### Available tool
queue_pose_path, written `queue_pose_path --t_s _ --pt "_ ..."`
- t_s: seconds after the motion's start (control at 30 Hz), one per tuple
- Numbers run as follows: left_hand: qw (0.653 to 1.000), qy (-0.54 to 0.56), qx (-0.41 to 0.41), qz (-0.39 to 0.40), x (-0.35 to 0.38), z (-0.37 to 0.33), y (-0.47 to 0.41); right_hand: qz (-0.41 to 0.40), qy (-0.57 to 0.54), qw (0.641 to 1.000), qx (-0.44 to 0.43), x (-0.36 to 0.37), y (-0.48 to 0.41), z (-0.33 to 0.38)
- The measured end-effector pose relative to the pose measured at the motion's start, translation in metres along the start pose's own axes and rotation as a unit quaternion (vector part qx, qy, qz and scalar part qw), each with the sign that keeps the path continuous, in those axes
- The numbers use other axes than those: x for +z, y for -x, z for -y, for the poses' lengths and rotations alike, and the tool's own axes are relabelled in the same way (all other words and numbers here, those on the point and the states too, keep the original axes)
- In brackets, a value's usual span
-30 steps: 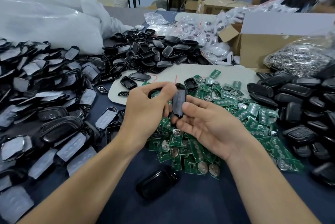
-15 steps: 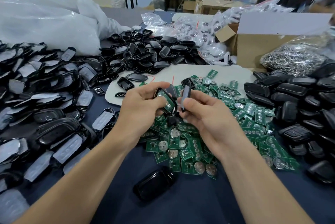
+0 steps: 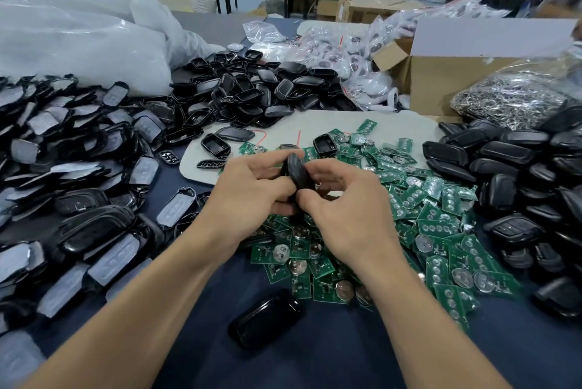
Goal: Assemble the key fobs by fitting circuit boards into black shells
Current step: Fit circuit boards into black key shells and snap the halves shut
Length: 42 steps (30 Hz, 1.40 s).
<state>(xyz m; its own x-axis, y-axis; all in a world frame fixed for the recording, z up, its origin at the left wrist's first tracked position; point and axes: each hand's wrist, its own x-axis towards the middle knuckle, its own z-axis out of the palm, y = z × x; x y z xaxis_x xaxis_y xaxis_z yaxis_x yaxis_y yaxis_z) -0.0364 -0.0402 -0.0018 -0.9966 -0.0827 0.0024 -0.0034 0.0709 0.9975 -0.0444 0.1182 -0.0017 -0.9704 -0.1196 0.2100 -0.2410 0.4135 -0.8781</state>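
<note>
both hands, left hand [image 3: 252, 190] and right hand [image 3: 343, 199], pinch one glossy black plastic fob shell [image 3: 297, 173] edge-up above the green circuit-board heap [image 3: 362, 231], likely squeezing halves together.

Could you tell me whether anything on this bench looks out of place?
One glossy black shell lies alone on the blue table, nearer the person than the circuit board heap, apart from the shell piles. Nothing else stands out.

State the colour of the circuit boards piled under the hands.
Green, with silver round discs; circuit boards show best in the head view.
</note>
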Motion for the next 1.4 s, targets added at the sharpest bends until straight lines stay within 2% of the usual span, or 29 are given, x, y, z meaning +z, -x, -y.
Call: queue_pose_path --t_s 0.07,0.17,0.33,0.7,0.87,1.07,1.17,1.3,1.4 --pt "0.999 -0.003 -0.002 0.045 -0.003 -0.001 0.002 -0.001 0.021 1.0 -0.001 -0.001 -0.001 -0.001" --pt "0.997 -0.008 -0.002 0.073 -0.007 0.0 0.002 0.003 0.03 1.0 0.003 -0.002 -0.002 -0.005" --pt "0.997 0.028 -0.01 0.066 -0.016 0.0 -0.002 0.005 0.017 1.0 0.003 -0.003 -0.003 -0.008" --pt "0.996 0.034 0.014 0.081 -0.021 -0.003 0.003 0.017 0.067 0.997 -0.036 -0.008 0.0 -0.002" --pt "0.99 0.059 -0.011 0.128 -0.028 -0.005 0.003 0.015 0.083 0.994 -0.065 -0.011 0.003 0.004" --pt "0.986 0.084 -0.03 0.143 -0.035 -0.004 -0.001 0.012 -0.002 0.999 -0.03 -0.009 0.001 0.0" --pt "0.987 0.087 -0.027 0.13 -0.034 -0.004 -0.003 0.034 -0.116 0.992 0.029 -0.011 -0.003 0.0" --pt "0.987 0.1 -0.026 0.122 -0.034 -0.006 -0.004 0.059 -0.241 0.963 0.108 -0.012 -0.005 0.003" --pt "0.987 0.115 -0.035 0.108 -0.034 -0.007 -0.004 0.084 -0.368 0.909 0.178 -0.014 -0.007 0.005"
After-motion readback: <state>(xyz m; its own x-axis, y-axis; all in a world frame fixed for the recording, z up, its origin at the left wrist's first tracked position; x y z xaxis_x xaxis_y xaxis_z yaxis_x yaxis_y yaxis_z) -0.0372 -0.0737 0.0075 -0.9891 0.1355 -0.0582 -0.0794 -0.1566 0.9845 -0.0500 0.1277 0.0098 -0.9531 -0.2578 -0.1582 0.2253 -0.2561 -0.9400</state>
